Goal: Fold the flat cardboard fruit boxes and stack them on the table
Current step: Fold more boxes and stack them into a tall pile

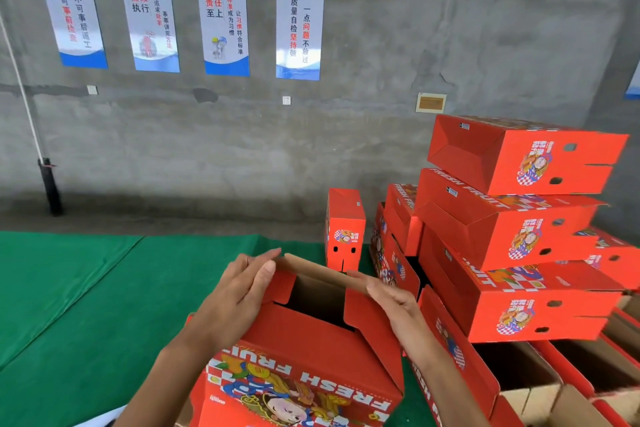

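Red fruit box [304, 354] near centre, half formed: left hand [239, 291] and right hand [394, 305] lie flat, fingers straight, pressing its far brown flap [322, 272]. Folded boxes [512, 236] already piled right; roughly 6 visible. Green counter [69, 288], grey concrete wall [381, 45], 4 posters [221, 22]

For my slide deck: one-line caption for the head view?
Both hands, left hand and right hand, press a fruit box's end flap beside stacked boxes.
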`<control>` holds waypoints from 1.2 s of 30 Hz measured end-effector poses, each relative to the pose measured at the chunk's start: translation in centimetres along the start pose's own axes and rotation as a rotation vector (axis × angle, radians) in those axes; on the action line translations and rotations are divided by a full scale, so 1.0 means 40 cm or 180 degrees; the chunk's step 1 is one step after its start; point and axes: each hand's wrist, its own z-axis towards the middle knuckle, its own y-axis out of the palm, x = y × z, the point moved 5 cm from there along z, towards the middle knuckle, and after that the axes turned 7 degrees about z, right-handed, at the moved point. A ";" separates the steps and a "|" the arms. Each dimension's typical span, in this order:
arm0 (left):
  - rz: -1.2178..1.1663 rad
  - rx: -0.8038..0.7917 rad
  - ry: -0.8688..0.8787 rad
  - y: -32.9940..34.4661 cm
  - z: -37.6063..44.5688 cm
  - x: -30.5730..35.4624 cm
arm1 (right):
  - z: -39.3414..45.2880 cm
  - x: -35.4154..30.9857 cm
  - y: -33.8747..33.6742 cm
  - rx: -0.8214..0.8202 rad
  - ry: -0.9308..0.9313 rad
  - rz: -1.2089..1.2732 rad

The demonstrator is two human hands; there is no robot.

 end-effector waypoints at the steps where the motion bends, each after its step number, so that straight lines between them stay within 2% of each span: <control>1: -0.0044 -0.0033 0.0018 0.000 0.003 0.002 | 0.003 0.005 -0.005 -0.0124 0.0036 -0.0113; 3: 0.0138 -0.0177 -0.0028 0.008 0.008 -0.003 | 0.001 0.009 -0.008 -0.0314 0.0302 -0.0243; 6: 0.1302 -0.0530 -0.0099 0.032 0.013 -0.014 | 0.003 0.009 -0.010 -0.0384 0.0555 -0.0570; 10: 0.1517 -0.0854 -0.0456 0.033 0.036 -0.038 | 0.017 0.009 -0.001 -0.0240 0.0629 -0.1039; 14: 0.2321 -0.0764 -0.0682 0.056 0.055 -0.022 | 0.032 0.022 0.020 -0.0012 0.0360 -0.2344; 17: 0.2689 -0.0650 -0.0727 0.070 0.074 -0.003 | 0.031 0.029 0.030 0.0136 0.0254 -0.2586; 19: 0.2633 -0.0647 -0.0722 0.063 0.088 -0.002 | 0.026 0.019 0.016 0.0367 0.0345 -0.2146; 21: 0.2423 -0.0578 -0.0810 0.050 0.098 -0.012 | 0.004 0.014 -0.013 0.0858 0.0543 -0.1307; 23: 0.2379 -0.0544 -0.0968 0.035 0.103 -0.031 | -0.022 0.025 -0.043 0.1052 0.0988 -0.1062; 26: 0.2280 -0.0400 -0.1172 0.018 0.098 -0.052 | -0.075 0.095 -0.044 0.0494 0.2399 -0.0209; 28: 0.2206 -0.0367 -0.1174 0.013 0.095 -0.050 | -0.098 0.140 -0.032 0.0106 0.2950 0.0157; 32: 0.2082 -0.0191 -0.1113 0.004 0.087 -0.030 | -0.123 0.198 -0.031 -0.0196 0.3329 0.0506; 36: 0.1934 -0.0070 -0.1048 -0.007 0.078 -0.016 | -0.159 0.220 -0.007 -0.0360 0.3308 0.1294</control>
